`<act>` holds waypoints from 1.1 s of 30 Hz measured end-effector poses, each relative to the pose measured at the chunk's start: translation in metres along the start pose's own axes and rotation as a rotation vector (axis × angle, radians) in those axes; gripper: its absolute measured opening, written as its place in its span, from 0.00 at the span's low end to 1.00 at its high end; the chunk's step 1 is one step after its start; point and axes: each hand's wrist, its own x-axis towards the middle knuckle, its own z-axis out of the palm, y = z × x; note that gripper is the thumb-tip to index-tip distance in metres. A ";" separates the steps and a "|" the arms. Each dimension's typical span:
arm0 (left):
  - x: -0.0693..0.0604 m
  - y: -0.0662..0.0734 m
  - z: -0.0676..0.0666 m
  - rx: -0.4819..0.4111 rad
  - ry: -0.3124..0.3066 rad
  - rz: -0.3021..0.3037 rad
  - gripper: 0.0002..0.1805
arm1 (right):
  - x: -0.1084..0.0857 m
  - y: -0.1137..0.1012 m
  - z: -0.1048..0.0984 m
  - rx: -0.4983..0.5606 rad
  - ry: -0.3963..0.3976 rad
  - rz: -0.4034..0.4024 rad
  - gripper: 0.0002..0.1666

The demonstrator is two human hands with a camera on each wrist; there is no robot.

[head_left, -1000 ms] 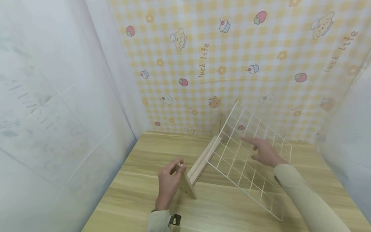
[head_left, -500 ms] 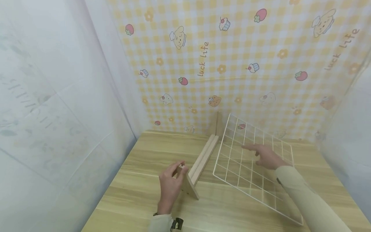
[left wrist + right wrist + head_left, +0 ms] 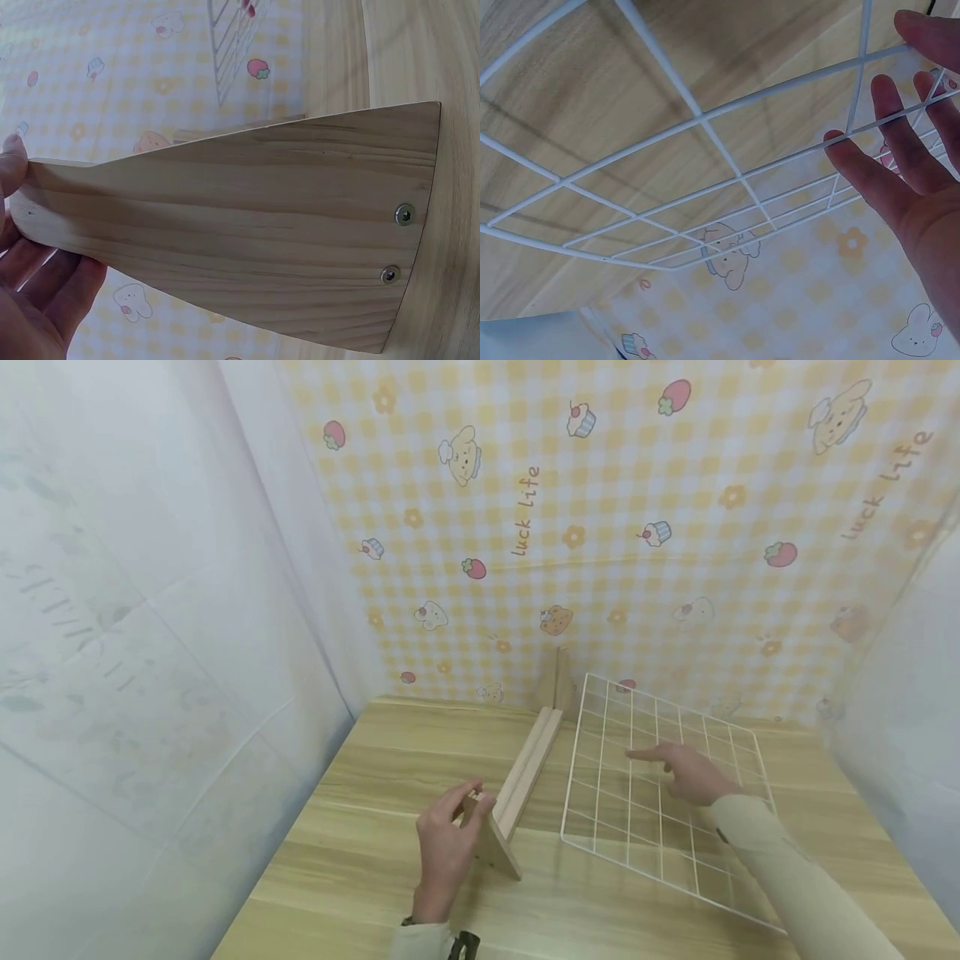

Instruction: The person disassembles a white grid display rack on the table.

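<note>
In the head view, my left hand pinches the upper end of the near upright panel of a wooden stand. The left wrist view shows that panel with two metal bolts and my thumb and fingers around its narrow end. To the right, a white wire grid is tilted beside the stand, apart from it. My right hand holds the grid, index finger extended over the wires. In the right wrist view, fingers lie at and between the wires; their exact contact is partly hidden.
The wood-grain table extends around the stand and grid. Behind it hangs a yellow checked cloth with printed figures; the stand's far upright is close to it. Pale sheets cover both sides.
The grid has swung downward, its left edge shifting away from the stand, and my right hand has lowered slightly with it. My left hand and the stand's near end have shifted slightly right.
</note>
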 end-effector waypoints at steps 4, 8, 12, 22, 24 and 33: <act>-0.002 0.001 0.001 0.012 0.001 0.005 0.13 | 0.000 0.003 0.005 -0.018 0.006 -0.013 0.51; -0.004 0.004 0.002 0.024 0.005 0.003 0.13 | 0.000 0.007 0.009 -0.048 0.017 -0.012 0.50; -0.004 0.008 0.003 0.044 0.015 0.005 0.14 | 0.000 0.010 0.014 -0.077 0.024 0.005 0.52; -0.008 0.017 0.009 0.083 0.019 0.043 0.16 | -0.002 0.007 0.022 -0.114 0.043 0.042 0.48; -0.009 0.018 0.010 0.092 0.014 0.052 0.16 | -0.003 0.007 0.022 -0.117 0.040 0.044 0.48; -0.012 0.024 0.014 0.110 0.007 0.093 0.17 | -0.002 0.013 0.027 -0.122 0.032 0.036 0.48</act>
